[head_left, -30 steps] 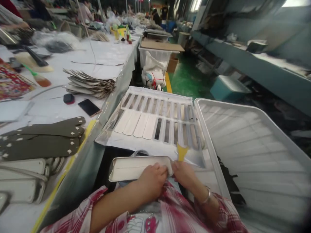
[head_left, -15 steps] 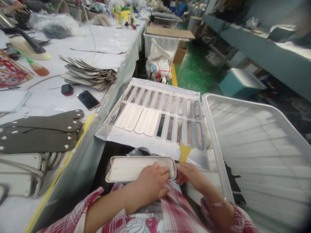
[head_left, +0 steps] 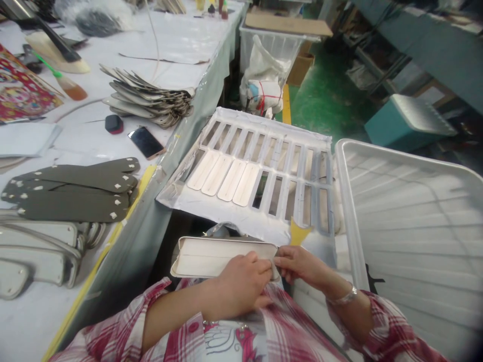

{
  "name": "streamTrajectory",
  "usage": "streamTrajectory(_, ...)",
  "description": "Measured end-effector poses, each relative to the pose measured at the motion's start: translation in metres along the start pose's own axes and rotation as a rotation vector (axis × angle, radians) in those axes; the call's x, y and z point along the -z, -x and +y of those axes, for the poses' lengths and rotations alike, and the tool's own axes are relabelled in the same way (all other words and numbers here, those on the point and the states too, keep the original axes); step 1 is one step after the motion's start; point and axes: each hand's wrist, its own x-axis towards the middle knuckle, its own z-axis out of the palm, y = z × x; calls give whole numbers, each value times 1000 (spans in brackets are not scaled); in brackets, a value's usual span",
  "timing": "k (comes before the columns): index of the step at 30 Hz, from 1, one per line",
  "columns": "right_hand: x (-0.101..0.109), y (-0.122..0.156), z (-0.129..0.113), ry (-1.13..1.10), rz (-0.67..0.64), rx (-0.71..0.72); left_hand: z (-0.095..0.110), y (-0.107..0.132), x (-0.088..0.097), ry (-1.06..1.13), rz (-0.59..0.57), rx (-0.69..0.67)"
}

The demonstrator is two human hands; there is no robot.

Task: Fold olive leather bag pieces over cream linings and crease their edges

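A long cream box-like piece [head_left: 207, 256] with rounded corners and a seam along its middle lies crosswise at my lap. My left hand [head_left: 247, 279] is closed over its right part, fingers bent onto the top face. At the right end, my right hand [head_left: 298, 264] pinches the edge between thumb and fingertips; the exact grip is partly hidden. Just beyond stands a white slotted frame [head_left: 226, 211], with several cream oblong pieces [head_left: 226, 178] side by side in its near row. A yellow flared strip [head_left: 299, 232] sits at the frame's near edge.
On the left, a white-covered table [head_left: 109, 138] carries dark grey strips [head_left: 75, 193], a pile of curved pieces [head_left: 151, 98], a phone [head_left: 146, 142] and a glue bottle [head_left: 70, 88]. A large translucent bin [head_left: 411, 211] stands at my right. Farther off is a teal box [head_left: 403, 123].
The view has tipped down and shifted, so the scene sits lower-right to higher-right in the picture. Both hands stay on the cream piece; the right fingers press closer to its end.
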Motion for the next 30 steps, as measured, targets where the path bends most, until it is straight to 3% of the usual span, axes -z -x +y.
streamTrajectory(3, -2, 5, -5, 152, -8, -37, 2, 13, 10, 114, 55, -76)
streamTrajectory(5, -1, 3, -3, 237, -26, -43, -6, 36, 20, 312, 214, -62)
streamTrajectory(7, 0, -3, 1, 244, -33, -45, -23, 70, 27, 516, 503, 181)
streamTrajectory(9, 1, -9, 4, 223, -46, -66, -47, 108, 27, 671, 793, 580)
streamTrajectory(10, 1, -10, 4, 217, -50, -74, -61, 125, 24, 752, 870, 735)
streamTrajectory(12, 1, -10, 3, 239, -53, -68, -86, 149, 14, 1015, 768, 844)
streamTrajectory(15, 2, -6, -3, 361, -50, -23, -112, 159, 2, 1207, 569, 787)
streamTrajectory(18, 1, 1, -11, 471, -40, -27, -117, 154, 2, 1263, 447, 710)
streamTrajectory(23, -2, 13, -29, 504, -89, -37, -108, 144, 6, 1058, 349, 630)
streamTrajectory(27, 1, 9, -33, 381, -101, -38, -116, 146, 9, 989, 252, 637)
streamTrajectory(30, 5, 8, -31, 332, -83, -30, -130, 146, 27, 958, 49, 574)
